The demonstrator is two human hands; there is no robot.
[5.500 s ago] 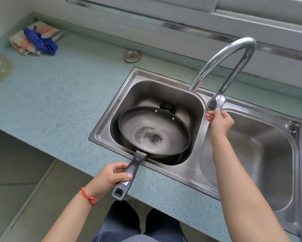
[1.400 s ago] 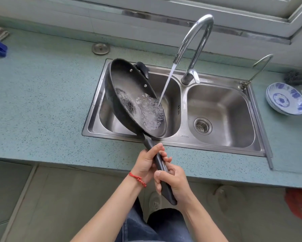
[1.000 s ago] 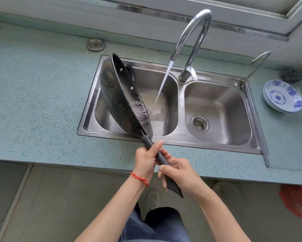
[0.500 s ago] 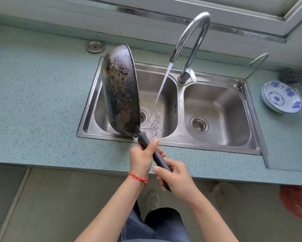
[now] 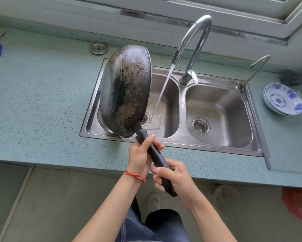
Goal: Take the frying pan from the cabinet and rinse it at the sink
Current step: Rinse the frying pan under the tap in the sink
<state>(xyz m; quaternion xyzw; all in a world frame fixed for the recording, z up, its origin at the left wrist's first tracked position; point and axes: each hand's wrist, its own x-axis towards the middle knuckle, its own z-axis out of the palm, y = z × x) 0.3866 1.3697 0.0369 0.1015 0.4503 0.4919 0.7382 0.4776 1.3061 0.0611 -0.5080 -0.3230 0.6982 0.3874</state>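
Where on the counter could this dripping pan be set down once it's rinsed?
The widest bare stretch is the counter left of the sink, between the metal disc and the front edge. Right of the sink is crowded: the stacked bowls and scrubber leave little room.

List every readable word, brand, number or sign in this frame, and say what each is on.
"JINMO": stamped on the front rim of the stainless steel double sink, between the two basins.
A second stamp on the sink's back rim, right of the chrome gooseneck faucet: too blurred to read.
Nothing else legible.
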